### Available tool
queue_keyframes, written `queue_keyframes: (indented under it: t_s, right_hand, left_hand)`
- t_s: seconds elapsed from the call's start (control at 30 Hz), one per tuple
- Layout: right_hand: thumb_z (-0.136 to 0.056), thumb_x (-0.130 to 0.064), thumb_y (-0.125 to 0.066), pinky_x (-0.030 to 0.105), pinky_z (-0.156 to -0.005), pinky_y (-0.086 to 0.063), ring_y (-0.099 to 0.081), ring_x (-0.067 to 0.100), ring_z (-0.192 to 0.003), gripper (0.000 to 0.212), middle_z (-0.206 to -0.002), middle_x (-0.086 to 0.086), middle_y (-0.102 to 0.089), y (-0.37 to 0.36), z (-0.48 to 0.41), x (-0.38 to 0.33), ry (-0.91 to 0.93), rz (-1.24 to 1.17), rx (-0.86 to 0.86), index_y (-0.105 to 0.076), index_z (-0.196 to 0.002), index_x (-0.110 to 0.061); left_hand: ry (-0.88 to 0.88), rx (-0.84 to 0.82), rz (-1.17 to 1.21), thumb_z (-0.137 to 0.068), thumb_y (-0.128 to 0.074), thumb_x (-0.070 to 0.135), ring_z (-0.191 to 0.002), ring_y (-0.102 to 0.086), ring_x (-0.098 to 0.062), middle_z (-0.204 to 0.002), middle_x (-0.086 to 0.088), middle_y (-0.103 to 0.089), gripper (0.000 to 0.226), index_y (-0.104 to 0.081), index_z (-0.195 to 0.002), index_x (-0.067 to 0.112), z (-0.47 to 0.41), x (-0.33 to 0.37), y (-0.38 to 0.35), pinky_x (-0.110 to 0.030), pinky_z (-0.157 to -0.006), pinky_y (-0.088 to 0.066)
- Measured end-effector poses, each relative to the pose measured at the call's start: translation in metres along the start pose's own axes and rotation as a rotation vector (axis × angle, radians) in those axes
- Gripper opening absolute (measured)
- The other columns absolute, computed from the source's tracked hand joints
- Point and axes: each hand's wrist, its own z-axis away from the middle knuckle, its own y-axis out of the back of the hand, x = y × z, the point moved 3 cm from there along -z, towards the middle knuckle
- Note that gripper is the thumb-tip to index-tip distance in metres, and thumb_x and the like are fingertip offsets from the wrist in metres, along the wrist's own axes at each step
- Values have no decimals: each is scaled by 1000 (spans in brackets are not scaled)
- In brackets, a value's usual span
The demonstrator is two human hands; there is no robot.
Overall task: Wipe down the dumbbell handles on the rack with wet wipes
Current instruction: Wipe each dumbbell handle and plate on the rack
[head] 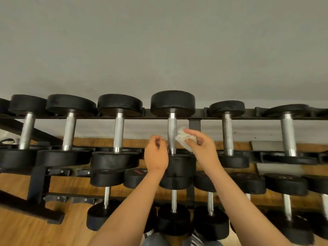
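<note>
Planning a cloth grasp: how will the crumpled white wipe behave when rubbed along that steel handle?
The crumpled white wipe sits bunched in the right hand, so it is probably floppy and light. Against the steel dumbbell handle it would likely wrap and drag.
</note>
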Motion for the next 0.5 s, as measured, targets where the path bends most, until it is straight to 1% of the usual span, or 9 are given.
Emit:
queue_keyframes:
  t_s: [0.07,0.13,0.17,0.2,0.27,0.33,0.4,0.43,0.5]
  right_hand:
    - [-95,-8,-57,11,-94,-43,-54,-3,-113,35,-122,-16,-60,1,21,5,16,86,22,-64,-119,-32]
    - [-96,-6,-56,4,-95,-37,-53,-4,-115,36,-127,-14,-59,-7,40,11,38,129,17,-62,-124,-28]
    - [-96,-4,-55,1,-97,-33,-51,-5,-119,39,-131,-12,-57,-15,48,14,67,157,6,-60,-125,-28]
    - [-96,-1,-53,0,-102,-27,-45,-8,-125,42,-135,-12,-52,-25,56,16,124,207,-4,-56,-128,-28]
    - [-99,-2,-47,5,-113,-11,-22,-16,-137,47,-146,-12,-38,-43,67,23,257,360,8,-43,-139,-26]
    - [-102,-13,-36,15,-119,-3,-7,-9,-145,48,-156,-15,-18,-56,79,38,303,459,68,-26,-148,-23]
    - [-102,-22,-25,24,-121,-1,0,1,-149,53,-160,-22,0,-68,96,53,311,530,106,-11,-153,-26]
    - [-101,-23,-22,28,-121,0,2,3,-149,57,-160,-25,6,-74,104,58,320,560,110,-4,-154,-32]
    - [-101,-22,-22,33,-121,1,3,5,-150,62,-159,-27,10,-83,112,65,345,578,125,5,-153,-42]
  left_hand:
    - [-33,-43,0,-100,-51,16,-72,-58,5,-76,8,-62,13,-57,-88,19,1,0,2,-6,-63,-40]
    - [-80,-97,-22,-100,-51,14,-71,-58,2,-77,8,-62,12,-58,-90,17,0,-4,5,-5,-63,-40]
    - [-105,-124,-35,-100,-50,14,-73,-59,-1,-79,5,-64,12,-57,-90,17,0,-7,6,-8,-64,-41]
    - [-124,-148,-46,-100,-50,14,-74,-60,-2,-81,4,-66,13,-57,-91,18,0,-9,7,-10,-64,-41]
    - [-143,-182,-80,-101,-47,17,-73,-59,-3,-81,5,-65,13,-57,-92,18,1,-11,7,-14,-63,-40]
    - [-146,-199,-115,-103,-45,20,-71,-58,-2,-80,5,-64,15,-56,-92,19,2,-11,8,-12,-61,-39]
    - [-148,-206,-115,-103,-44,21,-69,-58,-3,-79,4,-64,17,-56,-92,20,1,-10,7,-12,-59,-38]
    - [-145,-207,-107,-103,-44,21,-68,-58,-3,-78,4,-64,17,-56,-91,20,1,-10,7,-13,-58,-38]
    - [-141,-210,-99,-103,-43,21,-67,-57,-2,-76,5,-62,18,-56,-90,19,0,-12,7,-10,-56,-37]
